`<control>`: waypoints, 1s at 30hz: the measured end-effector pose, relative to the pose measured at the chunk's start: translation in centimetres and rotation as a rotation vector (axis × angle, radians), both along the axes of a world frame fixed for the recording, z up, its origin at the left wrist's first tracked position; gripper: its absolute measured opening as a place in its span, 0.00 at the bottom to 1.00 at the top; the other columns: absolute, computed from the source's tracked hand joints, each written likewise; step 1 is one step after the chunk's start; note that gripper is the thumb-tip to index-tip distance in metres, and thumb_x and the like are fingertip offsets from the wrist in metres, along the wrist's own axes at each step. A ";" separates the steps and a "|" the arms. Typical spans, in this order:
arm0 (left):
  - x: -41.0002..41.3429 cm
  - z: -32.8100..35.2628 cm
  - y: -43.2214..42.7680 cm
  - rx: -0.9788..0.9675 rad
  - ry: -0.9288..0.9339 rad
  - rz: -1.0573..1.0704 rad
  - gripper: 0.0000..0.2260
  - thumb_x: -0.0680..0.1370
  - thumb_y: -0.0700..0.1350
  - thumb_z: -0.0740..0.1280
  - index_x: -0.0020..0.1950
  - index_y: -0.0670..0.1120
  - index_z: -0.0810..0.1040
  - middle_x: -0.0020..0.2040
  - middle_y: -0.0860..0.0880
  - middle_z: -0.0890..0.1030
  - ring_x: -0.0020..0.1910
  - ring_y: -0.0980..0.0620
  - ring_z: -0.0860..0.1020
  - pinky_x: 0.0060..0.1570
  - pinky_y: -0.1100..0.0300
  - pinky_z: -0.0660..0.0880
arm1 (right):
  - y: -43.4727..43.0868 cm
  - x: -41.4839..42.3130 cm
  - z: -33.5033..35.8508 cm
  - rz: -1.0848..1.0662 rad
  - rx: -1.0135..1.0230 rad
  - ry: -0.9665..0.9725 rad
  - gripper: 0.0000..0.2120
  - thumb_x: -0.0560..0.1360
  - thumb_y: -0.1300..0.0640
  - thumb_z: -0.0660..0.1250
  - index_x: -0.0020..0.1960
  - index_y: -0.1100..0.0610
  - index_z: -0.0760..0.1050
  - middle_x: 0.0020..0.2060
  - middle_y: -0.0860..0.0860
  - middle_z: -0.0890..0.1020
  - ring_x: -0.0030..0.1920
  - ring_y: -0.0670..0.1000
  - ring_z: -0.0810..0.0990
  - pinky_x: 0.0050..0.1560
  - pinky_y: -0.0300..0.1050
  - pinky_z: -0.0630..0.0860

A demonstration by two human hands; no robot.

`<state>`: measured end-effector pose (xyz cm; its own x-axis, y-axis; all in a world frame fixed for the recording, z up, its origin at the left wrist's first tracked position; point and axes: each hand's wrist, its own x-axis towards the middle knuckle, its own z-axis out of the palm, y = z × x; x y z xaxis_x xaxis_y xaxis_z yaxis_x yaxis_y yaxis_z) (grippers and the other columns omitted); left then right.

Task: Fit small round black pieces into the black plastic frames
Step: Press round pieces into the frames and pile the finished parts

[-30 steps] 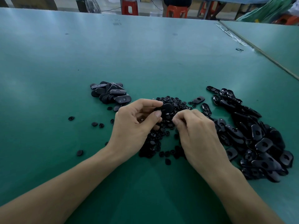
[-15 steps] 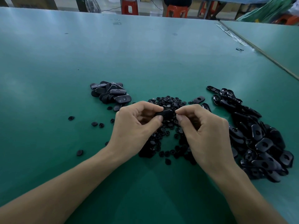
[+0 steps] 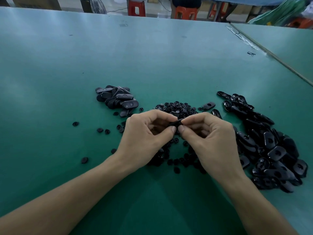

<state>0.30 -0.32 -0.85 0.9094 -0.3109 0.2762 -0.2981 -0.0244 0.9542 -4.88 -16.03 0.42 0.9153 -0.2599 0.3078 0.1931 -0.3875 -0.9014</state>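
The left hand point(image 3: 145, 138) has its grip closed, thumb and forefinger pinching one oval black plastic frame point(image 3: 176, 124) held just above the surface. The right hand point(image 3: 213, 139) pinches the same frame from the other end, its fingertips touching the left's. A second ago the right hand was lower, picking in the heap of small round black pieces point(image 3: 177, 108), while the left held the frame up alone. Since then the right has risen and closed in on the frame. I judge that a round piece is now being pressed into the frame, but the fingers hide the piece, so I cannot tell whether it is seated.

The heap lies directly below and beyond the hands. To the right is a large pile of loose black frames point(image 3: 271, 150), close beside the right wrist. To the far left lies a smaller pile of black oval parts point(image 3: 118, 99), probably the finished ones. A few stray round pieces point(image 3: 100, 130) dot the left side, and a single frame point(image 3: 209, 105) lies just beyond the heap.

The green surface point(image 3: 152, 56) is broad and open on the far side and to the left, leaving a free path to the left pile. On the right a taped seam point(image 3: 271, 53) marks the edge, well apart from the hands.
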 end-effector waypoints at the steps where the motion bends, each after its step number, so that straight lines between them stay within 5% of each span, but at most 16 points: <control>1: 0.0 0.0 0.0 -0.002 -0.004 -0.005 0.08 0.72 0.41 0.74 0.48 0.51 0.85 0.41 0.52 0.87 0.40 0.53 0.85 0.38 0.59 0.82 | 0.0 0.0 0.0 0.003 -0.009 0.002 0.09 0.72 0.63 0.76 0.42 0.49 0.82 0.37 0.43 0.85 0.38 0.45 0.84 0.41 0.35 0.79; 10: 0.1 0.2 -0.1 -0.009 -0.002 -0.045 0.09 0.71 0.39 0.73 0.48 0.50 0.83 0.41 0.52 0.86 0.39 0.55 0.83 0.40 0.64 0.78 | 0.1 0.3 -0.3 0.024 0.064 0.017 0.10 0.72 0.63 0.76 0.41 0.49 0.83 0.37 0.45 0.86 0.39 0.45 0.85 0.43 0.38 0.79; 22: 0.3 0.1 -0.1 0.002 -0.028 -0.011 0.07 0.73 0.42 0.72 0.49 0.52 0.81 0.42 0.49 0.85 0.40 0.43 0.82 0.34 0.62 0.80 | 0.3 -0.3 0.2 0.059 -0.053 -0.064 0.11 0.73 0.64 0.75 0.49 0.48 0.86 0.43 0.40 0.86 0.45 0.41 0.85 0.47 0.33 0.79; 30: 0.1 -0.1 -0.2 0.012 -0.020 -0.043 0.06 0.74 0.43 0.72 0.48 0.52 0.81 0.42 0.47 0.85 0.41 0.40 0.82 0.40 0.49 0.82 | -0.6 0.1 0.1 0.058 -0.133 -0.027 0.13 0.74 0.60 0.74 0.53 0.44 0.82 0.45 0.41 0.85 0.46 0.44 0.83 0.45 0.32 0.77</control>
<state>0.39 -0.48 -0.98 0.8894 -0.3533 0.2900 -0.3179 -0.0224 0.9478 -4.83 -16.65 0.51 0.9183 -0.1622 0.3612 0.2424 -0.4910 -0.8367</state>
